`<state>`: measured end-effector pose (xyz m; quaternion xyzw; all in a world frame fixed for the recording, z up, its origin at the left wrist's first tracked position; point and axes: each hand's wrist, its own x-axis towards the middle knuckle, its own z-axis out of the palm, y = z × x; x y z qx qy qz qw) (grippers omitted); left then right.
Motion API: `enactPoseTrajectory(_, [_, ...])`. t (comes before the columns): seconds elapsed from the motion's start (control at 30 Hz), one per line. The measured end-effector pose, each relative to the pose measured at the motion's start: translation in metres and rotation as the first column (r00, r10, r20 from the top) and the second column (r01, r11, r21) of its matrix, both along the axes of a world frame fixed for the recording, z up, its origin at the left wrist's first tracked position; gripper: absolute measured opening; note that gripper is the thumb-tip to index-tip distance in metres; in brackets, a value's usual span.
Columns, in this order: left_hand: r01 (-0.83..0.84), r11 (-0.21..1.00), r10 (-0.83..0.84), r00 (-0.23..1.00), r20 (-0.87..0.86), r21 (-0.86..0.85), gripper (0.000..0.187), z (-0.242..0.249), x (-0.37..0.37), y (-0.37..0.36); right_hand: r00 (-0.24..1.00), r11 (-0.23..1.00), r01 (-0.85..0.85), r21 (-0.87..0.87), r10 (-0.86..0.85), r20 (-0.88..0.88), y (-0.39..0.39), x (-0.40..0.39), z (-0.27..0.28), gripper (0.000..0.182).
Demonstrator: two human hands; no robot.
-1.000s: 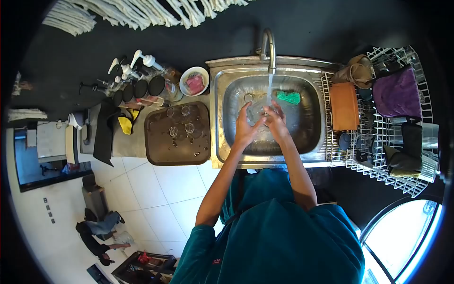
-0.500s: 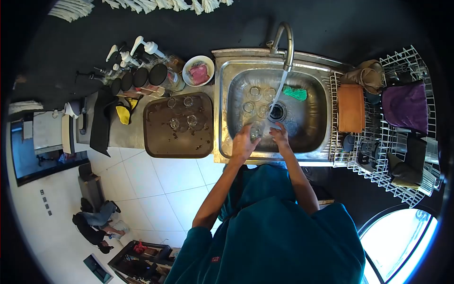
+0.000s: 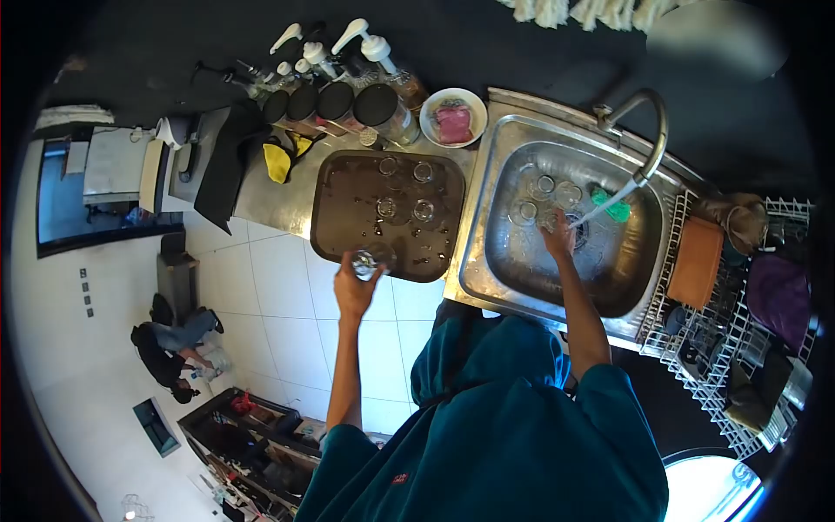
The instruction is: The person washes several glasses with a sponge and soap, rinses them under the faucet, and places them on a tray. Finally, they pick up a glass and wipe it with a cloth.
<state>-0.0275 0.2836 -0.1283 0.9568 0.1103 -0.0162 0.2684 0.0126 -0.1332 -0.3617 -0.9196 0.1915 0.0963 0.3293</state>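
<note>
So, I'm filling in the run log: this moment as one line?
left hand: holding glass at tray edge; right hand: in sink, by glasses; tap: running

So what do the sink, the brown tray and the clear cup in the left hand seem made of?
Sink: likely stainless steel; grey, with a metallic shine.
Brown tray: probably plastic, smooth with a slight sheen; wet spots show on it.
Clear cup in the left hand: glass or clear plastic; see-through with bright glints.
</note>
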Motion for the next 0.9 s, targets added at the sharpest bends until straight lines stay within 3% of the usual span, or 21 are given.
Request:
enactPoseTrajectory(0.07, [-0.037, 0.998, 0.036, 0.999, 0.008, 0.041, 0.054, -0.001, 0.018, 0.026, 0.984, 0.999, -0.001, -0.04, 0.009, 0.178, -0.002, -0.007, -0.008, 0.064])
enactPoseTrajectory(0.2, [-0.014, 0.995, 0.001, 0.991, 0.134, 0.097, 0.056, -0.032, 0.072, 0.067, 0.975, 0.995, 0.096, 0.024, -0.099, 0.2, -0.015, -0.031, -0.042, 0.053])
enactPoseTrajectory(0.23, [-0.002, 0.996, -0.015, 0.983, 0.185, 0.09, 0.056, -0.036, 0.086, 0.069, 0.919, 0.841, 0.348, 0.415, -0.394, 0.028, -0.016, -0.039, -0.044, 0.048])
enactPoseTrajectory(0.3, [-0.031, 0.996, 0.022, 0.994, 0.105, 0.085, 0.058, -0.041, 0.114, 0.07, 0.782, 0.485, 0.56, 0.671, -0.577, -0.235, -0.023, -0.05, -0.04, 0.046])
enactPoseTrajectory(0.37, [-0.039, 0.996, 0.037, 0.999, 0.019, 0.086, 0.06, -0.053, 0.138, 0.077, 0.579, -0.058, 0.656, 0.752, -0.601, -0.551, -0.018, -0.058, -0.013, 0.049])
enactPoseTrajectory(0.4, [-0.006, 0.999, 0.005, 1.0, 0.029, 0.048, 0.062, -0.068, 0.15, 0.088, 0.603, -0.15, 0.602, 0.784, -0.559, -0.57, -0.019, -0.061, -0.011, 0.056])
enactPoseTrajectory(0.43, [0.03, 1.0, -0.031, 0.999, 0.039, 0.008, 0.065, -0.068, 0.16, 0.084, 0.588, -0.154, 0.602, 0.783, -0.579, -0.566, -0.016, -0.06, -0.001, 0.056])
enactPoseTrajectory(0.47, [0.001, 0.992, 0.004, 0.999, -0.041, 0.123, 0.071, -0.066, 0.169, 0.081, 0.544, -0.312, 0.559, 0.768, -0.561, -0.624, -0.013, -0.06, 0.01, 0.054])
enactPoseTrajectory(0.5, [0.087, 0.994, -0.093, 0.991, 0.097, 0.067, 0.077, -0.083, 0.177, 0.091, 0.503, -0.46, 0.494, 0.738, -0.541, -0.674, -0.011, -0.057, 0.025, 0.052])
enactPoseTrajectory(0.53, [0.12, 0.984, -0.136, 0.983, 0.122, 0.13, 0.077, -0.098, 0.184, 0.098, 0.483, -0.493, 0.449, 0.745, -0.568, -0.667, -0.007, -0.052, 0.047, 0.05])
enactPoseTrajectory(0.6, [0.09, 0.996, -0.09, 0.996, -0.027, -0.017, 0.071, -0.1, 0.193, 0.09, 0.44, -0.523, 0.395, 0.756, -0.614, -0.655, -0.003, -0.045, 0.07, 0.048])
enactPoseTrajectory(0.67, [0.064, 0.996, -0.071, 0.992, -0.106, -0.069, 0.069, -0.095, 0.197, 0.083, 0.539, -0.615, 0.239, 0.751, -0.56, -0.629, 0.001, -0.035, 0.076, 0.049])
enactPoseTrajectory(0.73, [0.132, 0.991, -0.127, 0.98, 0.155, -0.025, 0.065, -0.106, 0.198, 0.089, 0.545, -0.623, 0.228, 0.748, -0.555, -0.629, 0.005, -0.021, 0.089, 0.05])
enactPoseTrajectory(0.9, [0.019, 1.0, -0.016, 0.917, 0.4, -0.005, 0.057, -0.083, 0.163, 0.052, 0.557, -0.68, 0.176, 0.711, -0.527, -0.642, 0.006, -0.013, 0.106, 0.05])
